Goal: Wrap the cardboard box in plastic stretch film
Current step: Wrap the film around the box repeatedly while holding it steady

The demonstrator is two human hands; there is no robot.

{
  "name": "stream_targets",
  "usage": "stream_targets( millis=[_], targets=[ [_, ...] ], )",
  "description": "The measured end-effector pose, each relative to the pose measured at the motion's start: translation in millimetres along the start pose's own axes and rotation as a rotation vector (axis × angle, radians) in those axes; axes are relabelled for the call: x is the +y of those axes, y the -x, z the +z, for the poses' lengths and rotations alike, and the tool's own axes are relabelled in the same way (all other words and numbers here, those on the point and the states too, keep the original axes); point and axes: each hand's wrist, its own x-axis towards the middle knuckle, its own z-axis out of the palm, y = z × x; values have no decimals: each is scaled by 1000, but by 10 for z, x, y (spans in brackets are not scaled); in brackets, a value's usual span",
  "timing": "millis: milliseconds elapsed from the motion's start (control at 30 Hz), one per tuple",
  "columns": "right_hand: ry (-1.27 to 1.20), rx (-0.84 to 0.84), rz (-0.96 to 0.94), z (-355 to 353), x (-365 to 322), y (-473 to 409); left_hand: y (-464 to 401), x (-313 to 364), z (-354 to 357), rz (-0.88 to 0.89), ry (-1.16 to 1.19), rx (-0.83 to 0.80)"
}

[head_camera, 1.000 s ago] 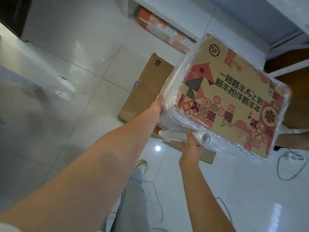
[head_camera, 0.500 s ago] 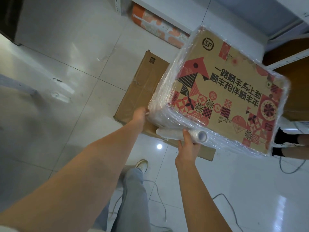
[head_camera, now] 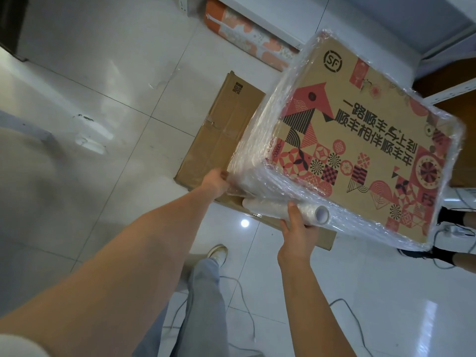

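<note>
Held aloft right of centre, the cardboard box (head_camera: 360,140) could slip, since the left hand (head_camera: 215,182) merely holds its lower-left corner while the right hand (head_camera: 298,228) grips the film roll (head_camera: 283,211) against its lower edge.

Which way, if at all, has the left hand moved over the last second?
Yes. Against the flat cardboard on the floor, the left hand has slid toward its near edge, down the box's left side to the lower corner.
</note>
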Motion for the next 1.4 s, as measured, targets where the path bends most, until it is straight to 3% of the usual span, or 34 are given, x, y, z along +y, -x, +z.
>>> stream_targets(
  millis=[333, 600, 833, 933, 1167, 1300, 1400],
  targets=[
    [55, 14, -53, -49, 85, -74, -94, 28, -364, 115, -293, -120],
    [51, 28, -42, -64, 115, -104, -381, 44, -240, 202, -571, -22],
    [32, 18, -44, -74, 121, -112, -481, -94, -343, 214, -446, -140],
    [23, 18, -50, -79, 136, -121, -515, -162, -328, 212, -479, -97],
    [21, 8, -71, -97, 139, -122, -517, -71, -327, 40, -154, 123],
    [15, 15, -52, -78, 136, -115, -191, 58, -195, -84, 306, 302],
    [3, 23, -28, -63, 121, -114, 200, 169, 97, -46, 634, 280]
  ],
)
